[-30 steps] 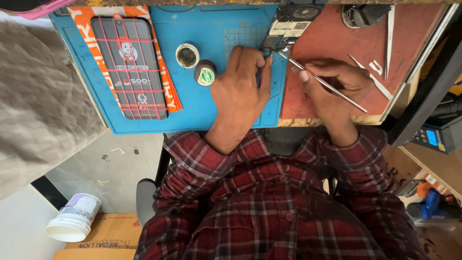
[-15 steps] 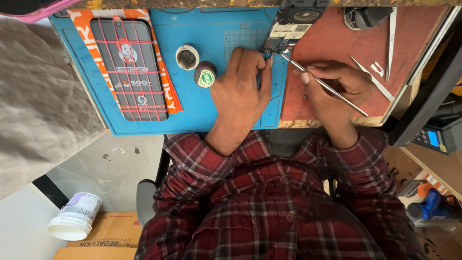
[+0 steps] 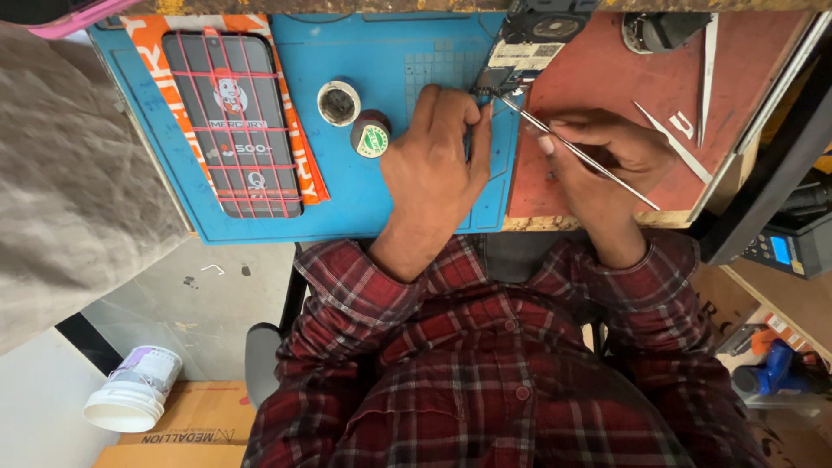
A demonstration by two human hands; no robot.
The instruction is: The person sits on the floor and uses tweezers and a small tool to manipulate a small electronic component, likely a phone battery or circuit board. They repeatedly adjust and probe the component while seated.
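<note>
- Left hand (image 3: 438, 156): centre of the frame, palm down on the blue mat (image 3: 364, 199), fingers drawn together and pinched at the lower edge of the circuit board (image 3: 511, 65).
- Right hand (image 3: 598, 160): right of centre on the red mat (image 3: 607, 69), fingers closed on the tweezers (image 3: 576, 152).
- Tweezers: long, metal, lying on a slant; tip at the board just beside the left fingertips, tail pointing to the lower right, short of the bench (image 3: 607, 221) front edge.
- Circuit board: upper centre, over the seam where the blue and red mats meet, running out past the top edge of the frame.
- Two small round pots: an open one (image 3: 338, 102) and a green-lidded one (image 3: 371, 137), just left of the left hand, touching each other.
- Phone (image 3: 232, 121): upper left on the blue mat, dark, on an orange sheet, well apart from both hands.
- Spare tweezers (image 3: 672, 139): right of the right hand, near the red mat's right edge.
- Open room: bare blue mat below the pots and between phone and left hand; bare red mat above the right hand.
- White tub (image 3: 134, 390): on the floor, lower left.
</note>
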